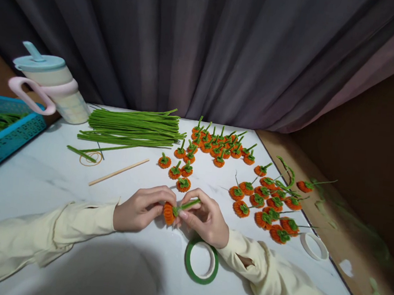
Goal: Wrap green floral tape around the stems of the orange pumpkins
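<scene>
Pinching, the left hand [144,209] held a round, fuzzy orange ball [168,213] beyond the round green tape ring [188,260]; the right hand [208,219] pinched the ball's fuzzy green stem [190,204]. Fixing the stem seemed underway, needing steadiness next.

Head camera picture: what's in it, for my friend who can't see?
The left hand holds a fuzzy orange pumpkin shape while the right hand holds its green stem. Around them on a white marbled table lie many more pumpkin shapes, green pipe cleaners and green tape; a straw tumbler stands far left.
</scene>
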Demonstrator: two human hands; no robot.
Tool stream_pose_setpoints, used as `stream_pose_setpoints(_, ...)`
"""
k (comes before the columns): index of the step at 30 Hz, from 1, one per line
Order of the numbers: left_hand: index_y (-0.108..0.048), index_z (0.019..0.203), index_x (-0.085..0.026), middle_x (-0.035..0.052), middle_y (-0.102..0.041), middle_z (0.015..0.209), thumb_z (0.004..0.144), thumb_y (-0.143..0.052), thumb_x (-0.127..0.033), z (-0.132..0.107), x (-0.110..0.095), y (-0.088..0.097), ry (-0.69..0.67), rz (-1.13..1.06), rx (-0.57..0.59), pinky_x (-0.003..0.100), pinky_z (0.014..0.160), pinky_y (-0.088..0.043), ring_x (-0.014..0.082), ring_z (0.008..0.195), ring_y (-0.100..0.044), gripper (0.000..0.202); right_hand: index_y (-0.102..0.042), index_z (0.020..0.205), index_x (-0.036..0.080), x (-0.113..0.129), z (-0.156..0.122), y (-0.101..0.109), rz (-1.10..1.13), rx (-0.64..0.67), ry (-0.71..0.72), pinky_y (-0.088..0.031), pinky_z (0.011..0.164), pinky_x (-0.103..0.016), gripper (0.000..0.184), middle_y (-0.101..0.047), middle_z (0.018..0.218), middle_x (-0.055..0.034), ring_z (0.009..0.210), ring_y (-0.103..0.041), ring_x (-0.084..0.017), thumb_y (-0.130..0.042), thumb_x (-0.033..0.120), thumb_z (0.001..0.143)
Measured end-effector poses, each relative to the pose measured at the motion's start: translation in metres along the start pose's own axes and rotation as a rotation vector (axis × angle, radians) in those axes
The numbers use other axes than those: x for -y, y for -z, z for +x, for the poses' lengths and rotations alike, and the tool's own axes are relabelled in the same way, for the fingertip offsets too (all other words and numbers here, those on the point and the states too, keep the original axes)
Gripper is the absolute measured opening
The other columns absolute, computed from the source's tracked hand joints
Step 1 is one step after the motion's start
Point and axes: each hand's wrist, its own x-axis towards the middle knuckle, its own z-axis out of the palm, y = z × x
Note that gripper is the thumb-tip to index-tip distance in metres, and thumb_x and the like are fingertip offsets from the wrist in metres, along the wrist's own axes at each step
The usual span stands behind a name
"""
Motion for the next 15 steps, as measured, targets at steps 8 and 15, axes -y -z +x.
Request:
stream_pose_setpoints(8, -0.056, 0.093, -0.014, 0.0072, -0.059, 0.087, 0.084, -0.042, -0.004, -0.0015, 0.0001, -0.0011, 0.094, -0.085, -0.002, 0.025, 0.070, -0.047, 0.0136, 0.080, -0.057, 0.019, -0.045, 0.097, 0.018, -0.0009, 0.0012, 0.0015, 0.071, -0.002, -0.012, -0.050, 0.051, -0.021, 0.033, -0.065, 0.067, -0.0008, 0.052, -0.061, -0.010, -0.067, 0.035, 0.078)
stream_pose_setpoints(15, -0.056, 0.092, -0.014, 0.0068, -0.059, 0.086, 0.086, -0.043, -0.007, -0.0011, 0.0012, -0.0024, 0.135, -0.187, -0.004, 0.025, 0.071, -0.047, 0.0137, 0.079, -0.057, 0.016, -0.053, 0.085, 0.015, 0.0014, 0.0002, 0.0017, -0.004, 0.002, 0.010, -0.052, 0.054, -0.024, 0.025, -0.065, 0.067, -0.0040, 0.057, -0.063, -0.012, -0.064, 0.036, 0.079)
